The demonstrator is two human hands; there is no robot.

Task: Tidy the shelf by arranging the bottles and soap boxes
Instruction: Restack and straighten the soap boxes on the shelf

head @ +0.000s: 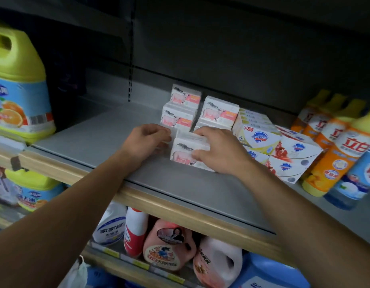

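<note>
Both hands were at the front soap box (185, 151), a white carton with a pink animal on it that sat on the grey shelf (97, 142) ahead of the stacked boxes (180, 109) of the same kind. The right hand (219, 151) curled over its top and right end, thumb on the front face, while the left hand (147, 140) had its fingers bent against the left end, though blur hid how firm that hold was. The main risk seemed to be the stack behind: pushing this box back too hard or crooked would likely knock the upper cartons over or skew the row. The blue-logo soap boxes (284, 150) just to the right already lay tilted and uneven, so a sideways nudge from the right wrist could probably slide them toward the orange bottles (333, 154) near the shelf's front edge.
</note>
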